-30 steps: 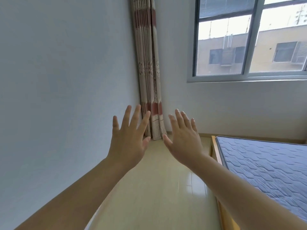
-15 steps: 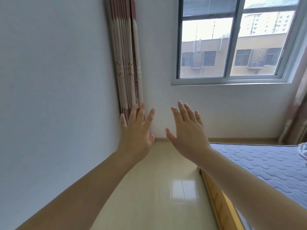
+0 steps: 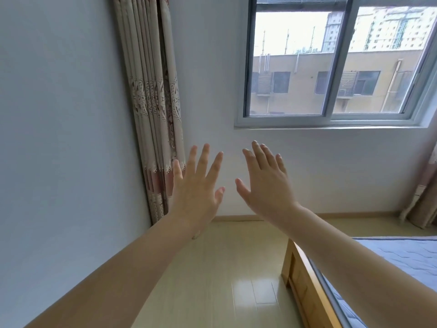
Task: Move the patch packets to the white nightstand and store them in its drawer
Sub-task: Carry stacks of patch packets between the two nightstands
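Observation:
My left hand (image 3: 196, 188) and my right hand (image 3: 264, 183) are both held up in front of me, backs toward the camera, fingers spread, nothing in either. They hang side by side a small gap apart, in front of the white wall below the window. No patch packets and no white nightstand are in view.
A plain wall runs along the left. A patterned curtain (image 3: 153, 110) hangs in the corner. A window (image 3: 331, 60) fills the upper right. A wooden bed frame (image 3: 300, 275) with a blue mattress (image 3: 406, 254) stands at the right. Pale glossy floor (image 3: 224, 268) lies between wall and bed.
The view has swung right and upward: the curtain slid left, more window and a second curtain at far right appeared. Both hands stay raised and spread.

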Tool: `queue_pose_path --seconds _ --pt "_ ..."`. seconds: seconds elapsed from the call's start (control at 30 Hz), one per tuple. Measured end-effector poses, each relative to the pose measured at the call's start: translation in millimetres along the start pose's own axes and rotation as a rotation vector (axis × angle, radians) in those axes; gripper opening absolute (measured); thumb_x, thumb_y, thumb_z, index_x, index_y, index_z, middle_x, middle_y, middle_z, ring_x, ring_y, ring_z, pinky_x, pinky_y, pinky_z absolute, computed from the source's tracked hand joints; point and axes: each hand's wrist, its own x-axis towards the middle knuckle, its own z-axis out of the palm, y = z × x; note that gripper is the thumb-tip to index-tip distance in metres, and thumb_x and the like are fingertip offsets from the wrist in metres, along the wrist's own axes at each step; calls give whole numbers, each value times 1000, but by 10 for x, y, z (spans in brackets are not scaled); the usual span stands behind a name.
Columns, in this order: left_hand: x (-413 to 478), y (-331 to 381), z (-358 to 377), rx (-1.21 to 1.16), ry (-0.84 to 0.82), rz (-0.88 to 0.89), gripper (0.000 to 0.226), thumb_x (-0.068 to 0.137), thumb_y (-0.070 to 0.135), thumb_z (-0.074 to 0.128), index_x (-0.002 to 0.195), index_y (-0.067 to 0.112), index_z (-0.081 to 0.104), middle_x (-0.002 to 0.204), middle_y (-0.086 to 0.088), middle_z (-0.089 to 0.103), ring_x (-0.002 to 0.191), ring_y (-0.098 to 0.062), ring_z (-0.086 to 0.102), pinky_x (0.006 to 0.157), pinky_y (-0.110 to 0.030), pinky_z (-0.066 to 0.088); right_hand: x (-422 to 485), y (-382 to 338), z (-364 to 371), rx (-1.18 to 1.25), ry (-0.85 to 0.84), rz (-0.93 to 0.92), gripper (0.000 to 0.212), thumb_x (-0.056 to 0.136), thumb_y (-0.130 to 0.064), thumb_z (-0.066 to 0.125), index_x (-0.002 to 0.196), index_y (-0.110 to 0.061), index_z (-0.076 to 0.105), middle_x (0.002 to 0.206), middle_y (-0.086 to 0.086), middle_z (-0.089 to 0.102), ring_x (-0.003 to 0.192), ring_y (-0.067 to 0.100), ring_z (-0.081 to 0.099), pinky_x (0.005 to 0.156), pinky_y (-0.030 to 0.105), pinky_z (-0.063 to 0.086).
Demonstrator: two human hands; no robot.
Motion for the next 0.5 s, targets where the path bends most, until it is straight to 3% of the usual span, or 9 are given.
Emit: queue_pose_path --seconds 0.3,0.5 --pt "2002 -1190 1366 -16 -9 124 75 97 50 32 151 27 -15 159 -5 -19 146 -27 -19 114 -57 -4 1810 216 1402 -72 0 136 68 96 -48 38 151 -14 17 160 7 7 148 24 4 117 42 1" --pt "3343 -1208 2205 -150 7 252 75 96 53 33 151 29 -12 159 -4 -19 146 -26 -18 112 -53 -10 2751 801 2022 -158 -2 285 69 95 -47 43 150 -12 22 159 10 15 147 27 12 118 45 10"
